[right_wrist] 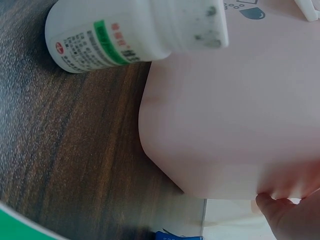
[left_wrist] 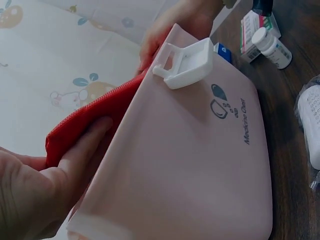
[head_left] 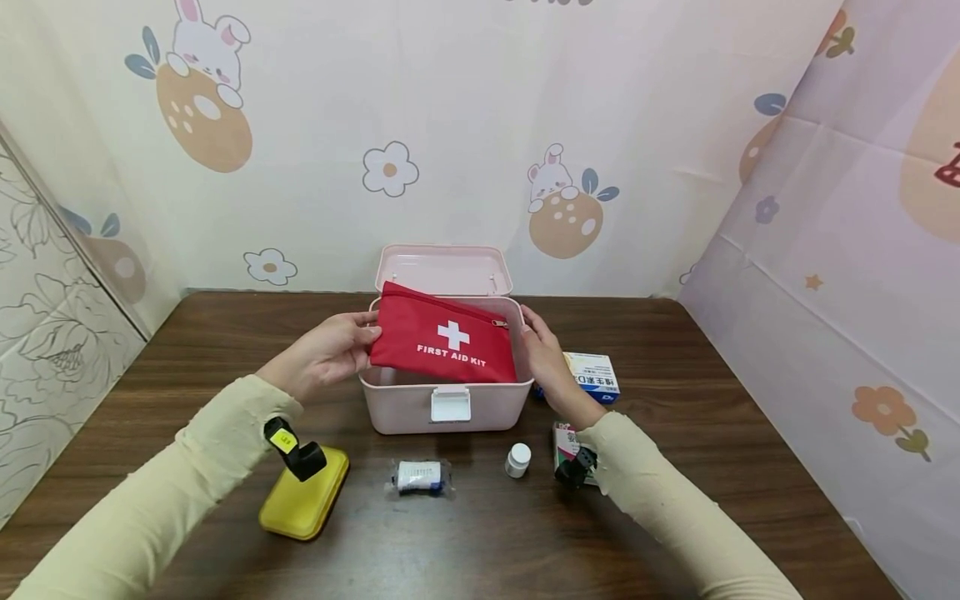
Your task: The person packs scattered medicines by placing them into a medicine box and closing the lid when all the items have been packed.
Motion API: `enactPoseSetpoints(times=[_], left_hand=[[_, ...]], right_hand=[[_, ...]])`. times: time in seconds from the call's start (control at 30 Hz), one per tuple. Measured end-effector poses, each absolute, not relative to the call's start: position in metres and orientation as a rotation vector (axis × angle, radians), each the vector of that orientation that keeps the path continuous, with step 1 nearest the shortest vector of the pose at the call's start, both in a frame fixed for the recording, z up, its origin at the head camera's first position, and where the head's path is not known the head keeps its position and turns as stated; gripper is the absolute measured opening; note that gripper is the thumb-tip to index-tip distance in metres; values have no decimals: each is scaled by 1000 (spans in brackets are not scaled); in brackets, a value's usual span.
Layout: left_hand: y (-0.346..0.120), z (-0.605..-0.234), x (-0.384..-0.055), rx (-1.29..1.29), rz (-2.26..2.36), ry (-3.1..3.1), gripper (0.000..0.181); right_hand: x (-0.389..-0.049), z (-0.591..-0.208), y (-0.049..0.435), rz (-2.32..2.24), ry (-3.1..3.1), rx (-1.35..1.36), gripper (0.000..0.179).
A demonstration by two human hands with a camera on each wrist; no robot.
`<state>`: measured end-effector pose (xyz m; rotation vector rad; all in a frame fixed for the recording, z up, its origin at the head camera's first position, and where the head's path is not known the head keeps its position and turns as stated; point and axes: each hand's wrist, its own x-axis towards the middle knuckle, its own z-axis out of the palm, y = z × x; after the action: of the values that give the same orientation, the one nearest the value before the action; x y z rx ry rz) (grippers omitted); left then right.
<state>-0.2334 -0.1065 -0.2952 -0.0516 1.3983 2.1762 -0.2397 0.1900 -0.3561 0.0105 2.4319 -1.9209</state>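
A red first aid pouch (head_left: 450,342) with a white cross is held tilted over the open pink medicine box (head_left: 408,410), its lower right end inside. My left hand (head_left: 333,354) grips the pouch by its left end, thumb on the front. In the left wrist view the same pouch (left_wrist: 95,112) stands above the rim, and the thumb presses its side. My right hand (head_left: 551,362) holds the box's right rim; some of its fingers are hidden. The right wrist view shows fingertips of that hand (right_wrist: 295,217) against the box edge.
The raised lid (head_left: 442,271) stands behind the box. In front lie a yellow case (head_left: 306,496), a wrapped white roll (head_left: 420,476) and a white bottle (head_left: 517,460). A blue-and-white carton (head_left: 596,375) and a green-and-pink carton (head_left: 564,446) are partly covered by the right arm.
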Motion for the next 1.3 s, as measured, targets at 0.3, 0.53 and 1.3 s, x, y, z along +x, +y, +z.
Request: enactPoseSetpoints(times=[0.3, 0.53, 1.3], left_hand=[[-96, -299, -237, -99, 2147, 1440, 58], [-91, -300, -238, -146, 2147, 1452, 58], [-70, -311, -238, -161, 2065, 1495, 56]], right_hand=[[-240, -356, 191, -1958, 2405, -7, 52], [-242, -357, 190, -1958, 2410, 0, 52], [-240, -356, 191, -1961, 2414, -9, 52]])
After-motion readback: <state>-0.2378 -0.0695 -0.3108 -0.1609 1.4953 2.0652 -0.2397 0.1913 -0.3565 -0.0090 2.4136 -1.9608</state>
